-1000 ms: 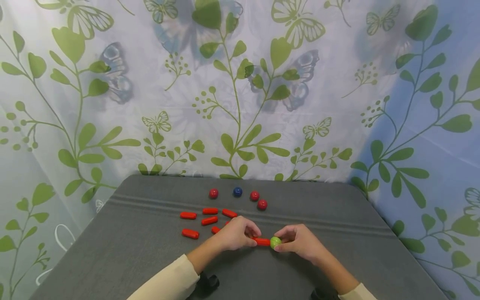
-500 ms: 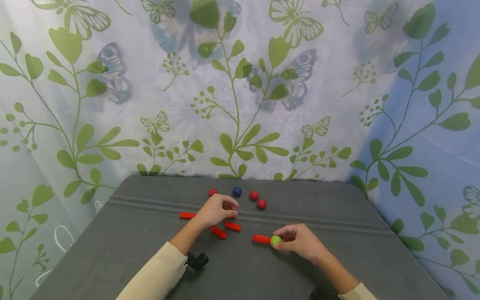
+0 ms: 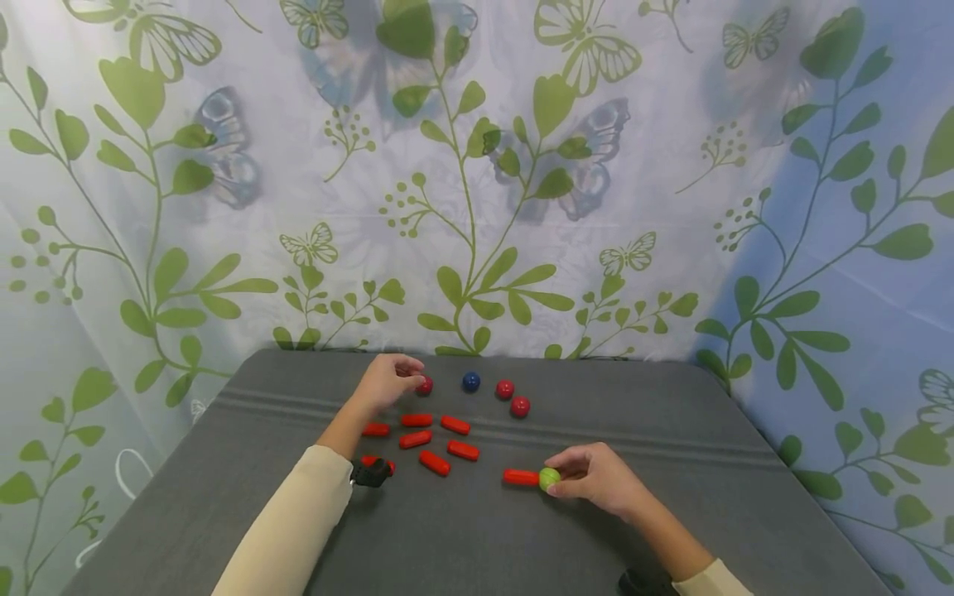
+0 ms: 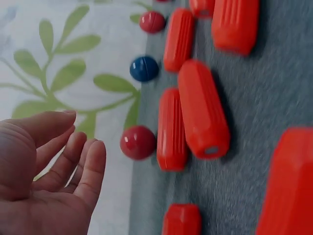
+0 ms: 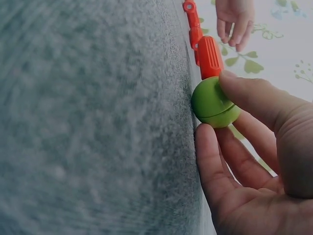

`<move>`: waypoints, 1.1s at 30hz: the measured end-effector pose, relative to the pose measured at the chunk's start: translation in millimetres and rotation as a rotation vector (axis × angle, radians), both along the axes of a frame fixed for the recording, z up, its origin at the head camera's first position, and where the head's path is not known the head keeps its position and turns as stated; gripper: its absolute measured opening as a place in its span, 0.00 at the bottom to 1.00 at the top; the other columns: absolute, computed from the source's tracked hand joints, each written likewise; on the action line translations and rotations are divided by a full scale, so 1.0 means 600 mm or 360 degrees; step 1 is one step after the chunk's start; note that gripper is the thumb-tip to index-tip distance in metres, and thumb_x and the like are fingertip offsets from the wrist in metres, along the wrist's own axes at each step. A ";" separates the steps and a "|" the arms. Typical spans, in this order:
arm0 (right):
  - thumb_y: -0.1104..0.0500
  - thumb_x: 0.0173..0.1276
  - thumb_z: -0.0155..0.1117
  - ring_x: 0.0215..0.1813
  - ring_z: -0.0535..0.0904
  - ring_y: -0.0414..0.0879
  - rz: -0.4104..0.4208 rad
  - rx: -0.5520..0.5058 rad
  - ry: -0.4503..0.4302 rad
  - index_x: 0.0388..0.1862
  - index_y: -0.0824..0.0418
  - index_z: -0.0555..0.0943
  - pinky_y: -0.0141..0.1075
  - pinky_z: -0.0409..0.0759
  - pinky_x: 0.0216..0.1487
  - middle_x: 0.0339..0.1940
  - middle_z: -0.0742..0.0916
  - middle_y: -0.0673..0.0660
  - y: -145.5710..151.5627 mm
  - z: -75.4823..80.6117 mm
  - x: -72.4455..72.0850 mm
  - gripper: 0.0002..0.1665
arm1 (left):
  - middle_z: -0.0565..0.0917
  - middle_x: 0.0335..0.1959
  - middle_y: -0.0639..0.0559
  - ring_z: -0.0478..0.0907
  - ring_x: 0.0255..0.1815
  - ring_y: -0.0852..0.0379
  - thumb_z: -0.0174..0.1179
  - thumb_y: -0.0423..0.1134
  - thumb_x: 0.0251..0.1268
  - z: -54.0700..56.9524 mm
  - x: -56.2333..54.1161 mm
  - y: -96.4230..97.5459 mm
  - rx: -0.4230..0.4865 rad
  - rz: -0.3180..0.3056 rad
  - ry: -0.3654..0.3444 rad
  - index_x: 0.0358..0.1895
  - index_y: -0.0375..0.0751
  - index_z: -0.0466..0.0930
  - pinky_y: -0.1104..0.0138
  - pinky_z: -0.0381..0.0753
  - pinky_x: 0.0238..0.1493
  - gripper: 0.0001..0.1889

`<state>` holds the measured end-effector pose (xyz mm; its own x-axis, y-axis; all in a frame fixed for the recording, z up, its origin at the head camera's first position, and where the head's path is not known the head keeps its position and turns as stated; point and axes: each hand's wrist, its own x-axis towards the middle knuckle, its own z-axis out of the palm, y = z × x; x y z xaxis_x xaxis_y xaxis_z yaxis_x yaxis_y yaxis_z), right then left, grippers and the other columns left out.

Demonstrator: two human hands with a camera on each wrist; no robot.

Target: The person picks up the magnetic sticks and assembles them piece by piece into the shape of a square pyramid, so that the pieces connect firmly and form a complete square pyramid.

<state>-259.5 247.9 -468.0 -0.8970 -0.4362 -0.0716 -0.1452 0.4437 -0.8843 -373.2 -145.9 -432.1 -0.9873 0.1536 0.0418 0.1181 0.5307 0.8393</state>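
Note:
My right hand (image 3: 599, 482) pinches a green ball (image 5: 211, 102) between thumb and fingers on the table. One end of a red ridged rod (image 3: 520, 478) touches this ball, and the rod lies flat to its left. At the far left my left hand (image 3: 383, 384) hovers beside a red ball (image 4: 138, 142), its fingers loosely bent. The left wrist view shows a gap between those fingers and the ball, with nothing in the hand. Several more red rods (image 3: 416, 439) lie scattered between my hands, one partly hidden by the left wrist strap.
Along the back of the grey table (image 3: 596, 397) sit a blue ball (image 3: 471, 382) and two more red balls (image 3: 520, 406). A curtain (image 3: 477, 207) with leaves and butterflies hangs right behind the table's far edge.
My left hand has left the rod by the green ball and moved left and away over the loose rods to the leftmost red ball. My right hand stays on the green ball.

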 end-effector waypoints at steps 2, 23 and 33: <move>0.56 0.59 0.80 0.44 0.86 0.47 -0.0003 0.0005 0.0009 0.52 0.65 0.87 0.32 0.85 0.40 0.45 0.91 0.60 0.000 0.000 0.000 0.23 | 0.86 0.49 0.45 0.84 0.46 0.50 0.66 0.39 0.70 -0.003 -0.009 -0.007 0.0002 0.0032 -0.0013 0.56 0.42 0.85 0.56 0.84 0.50 0.14; 0.57 0.59 0.81 0.43 0.86 0.44 -0.0036 -0.0004 0.0010 0.50 0.66 0.87 0.32 0.84 0.39 0.43 0.91 0.59 0.001 -0.002 -0.003 0.23 | 0.84 0.58 0.43 0.80 0.60 0.44 0.68 0.39 0.68 -0.061 -0.058 -0.012 -0.0138 -0.0080 -0.0087 0.61 0.42 0.82 0.49 0.80 0.61 0.20; 0.58 0.60 0.80 0.43 0.86 0.44 -0.0013 -0.0023 0.0015 0.51 0.68 0.87 0.32 0.84 0.39 0.44 0.91 0.60 0.000 0.002 -0.004 0.23 | 0.84 0.58 0.43 0.80 0.58 0.45 0.69 0.38 0.67 -0.063 -0.069 -0.006 -0.0192 -0.0078 -0.0080 0.60 0.42 0.83 0.50 0.79 0.61 0.19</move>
<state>-261.9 247.8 -466.7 -0.9010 -0.4300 -0.0568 -0.1501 0.4321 -0.8892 -414.4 -149.5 -469.7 -0.9789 0.2024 -0.0291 0.1057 0.6225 0.7754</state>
